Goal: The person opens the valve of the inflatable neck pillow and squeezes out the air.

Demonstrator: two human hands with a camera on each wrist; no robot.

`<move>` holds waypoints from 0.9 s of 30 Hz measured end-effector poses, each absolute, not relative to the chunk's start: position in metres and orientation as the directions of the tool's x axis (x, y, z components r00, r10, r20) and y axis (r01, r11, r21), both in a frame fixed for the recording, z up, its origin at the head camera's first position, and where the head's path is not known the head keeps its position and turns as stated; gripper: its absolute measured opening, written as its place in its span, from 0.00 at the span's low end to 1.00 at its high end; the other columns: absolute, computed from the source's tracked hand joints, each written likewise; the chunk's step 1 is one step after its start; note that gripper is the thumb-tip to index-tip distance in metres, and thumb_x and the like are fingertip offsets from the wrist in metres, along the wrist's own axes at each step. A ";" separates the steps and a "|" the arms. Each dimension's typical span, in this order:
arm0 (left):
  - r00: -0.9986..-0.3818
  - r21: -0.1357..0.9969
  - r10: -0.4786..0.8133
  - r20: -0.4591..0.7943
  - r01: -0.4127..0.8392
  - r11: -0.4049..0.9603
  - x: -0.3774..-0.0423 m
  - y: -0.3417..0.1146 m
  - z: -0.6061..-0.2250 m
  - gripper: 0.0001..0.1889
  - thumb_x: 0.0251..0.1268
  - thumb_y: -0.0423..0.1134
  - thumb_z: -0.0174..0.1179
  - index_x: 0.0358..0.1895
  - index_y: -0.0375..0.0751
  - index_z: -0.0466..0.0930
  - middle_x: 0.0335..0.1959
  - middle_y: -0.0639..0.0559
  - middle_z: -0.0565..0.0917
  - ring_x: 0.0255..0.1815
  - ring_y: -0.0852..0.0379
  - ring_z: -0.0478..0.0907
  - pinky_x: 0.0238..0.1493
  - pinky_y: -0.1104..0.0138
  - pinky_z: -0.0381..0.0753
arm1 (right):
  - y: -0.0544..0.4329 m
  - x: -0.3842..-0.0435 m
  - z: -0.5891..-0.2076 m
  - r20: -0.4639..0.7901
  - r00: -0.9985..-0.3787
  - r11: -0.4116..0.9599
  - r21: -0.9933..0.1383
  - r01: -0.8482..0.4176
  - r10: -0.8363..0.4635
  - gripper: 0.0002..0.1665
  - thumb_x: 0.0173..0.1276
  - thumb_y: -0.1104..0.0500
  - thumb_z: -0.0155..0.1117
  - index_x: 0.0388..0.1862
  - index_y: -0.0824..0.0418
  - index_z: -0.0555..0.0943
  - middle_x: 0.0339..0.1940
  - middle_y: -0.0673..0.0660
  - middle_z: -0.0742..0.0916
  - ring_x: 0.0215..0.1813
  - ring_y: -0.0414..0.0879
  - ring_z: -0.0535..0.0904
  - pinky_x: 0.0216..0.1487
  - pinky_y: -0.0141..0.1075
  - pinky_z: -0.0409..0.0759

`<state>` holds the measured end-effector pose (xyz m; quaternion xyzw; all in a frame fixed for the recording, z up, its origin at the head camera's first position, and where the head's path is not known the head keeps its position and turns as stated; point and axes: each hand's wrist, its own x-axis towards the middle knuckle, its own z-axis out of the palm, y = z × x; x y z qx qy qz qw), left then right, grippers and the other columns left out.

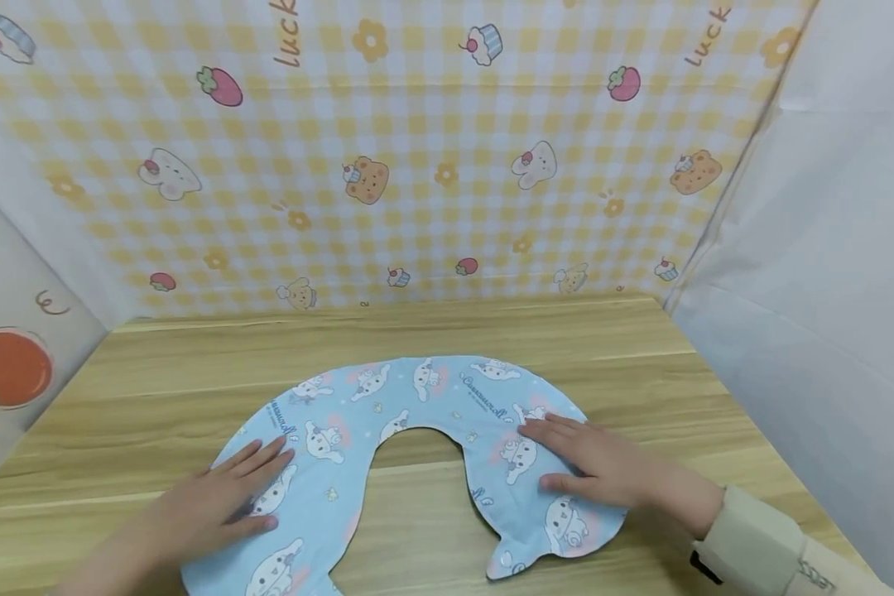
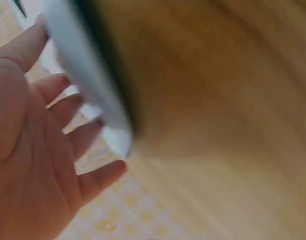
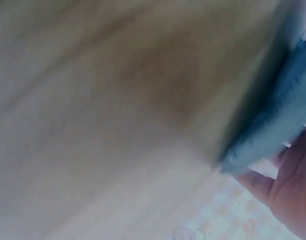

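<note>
A light blue U-shaped cloth piece [image 1: 417, 385], shaped like a neck pillow and printed with white long-eared characters, lies flat on the wooden table. Its opening faces the person, and a small tab [image 1: 508, 561] with a round snap sticks out at the right arm's end. My left hand [image 1: 219, 505] rests on the left arm of the U with fingers spread and straight. On the right arm lies my right hand [image 1: 596, 459], fingers extended over the print. In the left wrist view the fingertips touch the cloth's top face; its edge is blurred in both wrist views.
The wooden table [image 1: 194, 364] reaches back to a yellow checked cloth wall [image 1: 417, 124] with cartoon prints. A plain white sheet [image 1: 827, 232] hangs at the right. On the left, a white panel [image 1: 15, 281] bears a printed red fruit.
</note>
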<state>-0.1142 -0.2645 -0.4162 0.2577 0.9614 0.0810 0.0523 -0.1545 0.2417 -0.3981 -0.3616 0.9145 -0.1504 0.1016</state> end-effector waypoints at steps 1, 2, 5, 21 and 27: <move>-0.862 0.181 0.500 -0.084 0.480 0.858 -0.114 -0.267 -0.414 0.40 0.62 0.64 0.60 0.74 0.48 0.67 0.74 0.42 0.69 0.71 0.31 0.67 0.55 0.33 0.74 | 0.244 -0.155 -0.395 -0.076 -0.726 0.704 -0.332 -0.628 -0.683 0.37 0.76 0.36 0.48 0.75 0.54 0.67 0.73 0.57 0.76 0.75 0.61 0.67 0.68 0.62 0.69; -0.862 0.188 0.493 -0.119 0.468 0.864 -0.114 -0.270 -0.411 0.40 0.61 0.64 0.61 0.73 0.46 0.68 0.74 0.41 0.69 0.71 0.31 0.67 0.56 0.34 0.74 | 0.245 -0.156 -0.393 -0.067 -0.733 0.712 -0.311 -0.630 -0.677 0.35 0.77 0.36 0.48 0.73 0.56 0.70 0.70 0.58 0.78 0.73 0.62 0.70 0.67 0.61 0.71; -0.875 0.174 0.453 -0.172 0.426 0.888 -0.121 -0.269 -0.396 0.37 0.61 0.61 0.63 0.68 0.41 0.73 0.68 0.38 0.75 0.66 0.32 0.73 0.57 0.38 0.76 | 0.242 -0.162 -0.385 -0.018 -0.745 0.724 -0.253 -0.642 -0.667 0.32 0.77 0.38 0.49 0.66 0.58 0.78 0.66 0.61 0.82 0.69 0.63 0.74 0.65 0.58 0.75; -0.809 0.107 0.545 -0.218 0.536 0.838 -0.209 -0.185 -0.385 0.36 0.65 0.54 0.64 0.73 0.42 0.68 0.75 0.42 0.67 0.74 0.37 0.65 0.56 0.42 0.79 | 0.182 -0.205 -0.397 -0.307 -0.683 0.748 -0.310 -0.587 -0.663 0.38 0.78 0.34 0.43 0.79 0.49 0.60 0.83 0.56 0.58 0.83 0.61 0.50 0.75 0.64 0.59; -0.818 0.143 0.517 -0.253 0.497 0.856 -0.216 -0.191 -0.385 0.39 0.66 0.58 0.61 0.75 0.43 0.64 0.77 0.41 0.64 0.75 0.36 0.63 0.63 0.40 0.73 | 0.210 -0.209 -0.400 -0.295 -0.751 0.797 -0.363 -0.483 -0.590 0.39 0.78 0.35 0.43 0.80 0.53 0.59 0.83 0.61 0.54 0.82 0.66 0.44 0.77 0.65 0.51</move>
